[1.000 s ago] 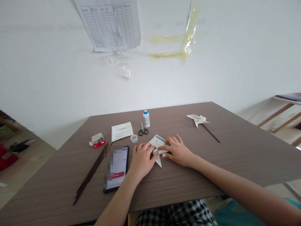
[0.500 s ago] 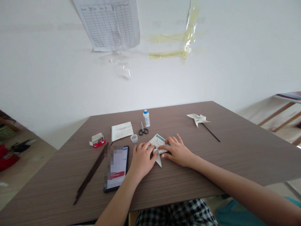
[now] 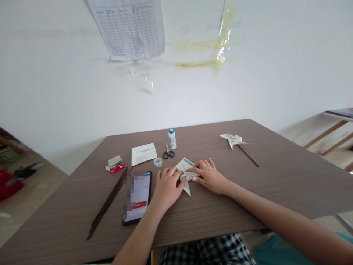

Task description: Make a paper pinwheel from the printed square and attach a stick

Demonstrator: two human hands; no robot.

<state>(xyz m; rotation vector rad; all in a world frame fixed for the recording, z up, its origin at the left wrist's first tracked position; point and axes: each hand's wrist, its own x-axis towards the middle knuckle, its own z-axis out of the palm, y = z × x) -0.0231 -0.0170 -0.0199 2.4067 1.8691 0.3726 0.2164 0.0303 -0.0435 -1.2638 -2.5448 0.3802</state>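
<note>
Head: phone [image 3: 140,195] beside left hand [image 3: 168,187]

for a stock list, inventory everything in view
folded paper: 1, white, centre
pinwheel: 1, white, right
bottle: 1, white-blue, back
scissors: 1, black, centre
cup: 1, clear, centre
flat paper: 1, white, left
box: 1, red-white, left
sticks: several, brown, left
phone: 1, black, left
table: 1, brown, centre
sheet: 1, white, on white wall
tape: several, yellow-clear, wall
wooden legs: several, brown, right
floor items: several, mixed, left
unclear item: 1, teal, right
clothing: 1, black-white, front
left hand: 1, on folded paper
right hand: 1, on folded paper
</note>
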